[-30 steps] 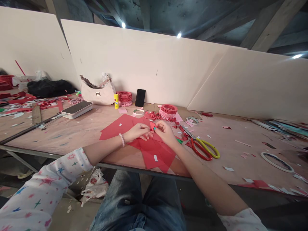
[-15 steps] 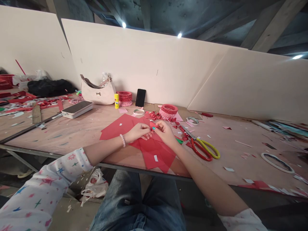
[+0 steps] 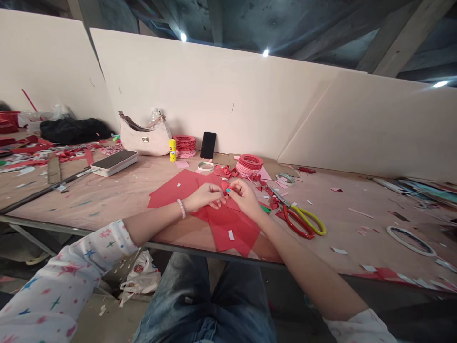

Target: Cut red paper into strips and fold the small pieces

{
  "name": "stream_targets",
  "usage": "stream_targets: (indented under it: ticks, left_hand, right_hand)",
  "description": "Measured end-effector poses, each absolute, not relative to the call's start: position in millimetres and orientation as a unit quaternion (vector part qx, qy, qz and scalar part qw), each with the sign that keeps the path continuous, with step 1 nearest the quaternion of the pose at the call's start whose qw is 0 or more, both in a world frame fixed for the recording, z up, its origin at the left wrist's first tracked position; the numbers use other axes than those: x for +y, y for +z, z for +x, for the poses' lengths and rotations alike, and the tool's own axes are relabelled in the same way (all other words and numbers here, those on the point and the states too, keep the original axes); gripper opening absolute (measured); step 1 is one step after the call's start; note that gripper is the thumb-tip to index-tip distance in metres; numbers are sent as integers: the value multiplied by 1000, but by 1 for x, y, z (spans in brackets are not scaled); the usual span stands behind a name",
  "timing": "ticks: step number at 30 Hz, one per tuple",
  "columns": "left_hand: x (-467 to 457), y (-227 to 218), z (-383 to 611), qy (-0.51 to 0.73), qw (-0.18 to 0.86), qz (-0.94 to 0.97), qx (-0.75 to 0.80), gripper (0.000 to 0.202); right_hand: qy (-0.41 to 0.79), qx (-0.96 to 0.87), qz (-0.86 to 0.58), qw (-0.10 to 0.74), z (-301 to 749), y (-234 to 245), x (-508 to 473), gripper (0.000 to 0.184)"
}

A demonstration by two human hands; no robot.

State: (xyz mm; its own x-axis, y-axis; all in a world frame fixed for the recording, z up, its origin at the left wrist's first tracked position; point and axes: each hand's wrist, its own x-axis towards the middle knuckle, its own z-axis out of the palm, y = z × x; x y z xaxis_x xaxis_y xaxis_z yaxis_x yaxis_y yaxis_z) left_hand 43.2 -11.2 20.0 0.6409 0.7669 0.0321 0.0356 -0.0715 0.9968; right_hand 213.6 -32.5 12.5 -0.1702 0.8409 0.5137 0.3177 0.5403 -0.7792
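My left hand (image 3: 205,196) and my right hand (image 3: 246,195) meet over a spread of red paper sheets (image 3: 228,221) on the plywood table (image 3: 117,190). Both pinch one small folded red paper piece (image 3: 225,186) between their fingertips, held just above the sheets. A pale bead bracelet sits on my left wrist. Small white tape bits lie stuck on the red sheets. Folded red pieces (image 3: 224,171) lie in a little heap just beyond my hands.
Scissors with red and yellow handles (image 3: 302,219) lie right of my hands. Stacks of red paper rings (image 3: 250,163), a black phone (image 3: 208,145), a yellow glue stick (image 3: 173,150), a beige handbag (image 3: 144,136) and tape rolls (image 3: 410,239) stand around. Scraps litter the table.
The small red piece has been turned and pressed flatter between my fingertips; both hands stay in the same place.
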Motion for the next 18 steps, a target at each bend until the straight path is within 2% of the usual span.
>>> stream_targets:
  ticks: [8,14,18]
  left_hand:
    - [-12,20,44,307,609,665,303,13]
    - [-12,19,45,308,599,678,295,13]
    - [-12,18,46,314,592,682,291,12]
  right_hand:
    - [267,-722,-400,497,213,13,-32,10]
    - [334,-713,-395,474,213,15,-34,13]
    - [351,-705,-377,488,212,15,-34,12]
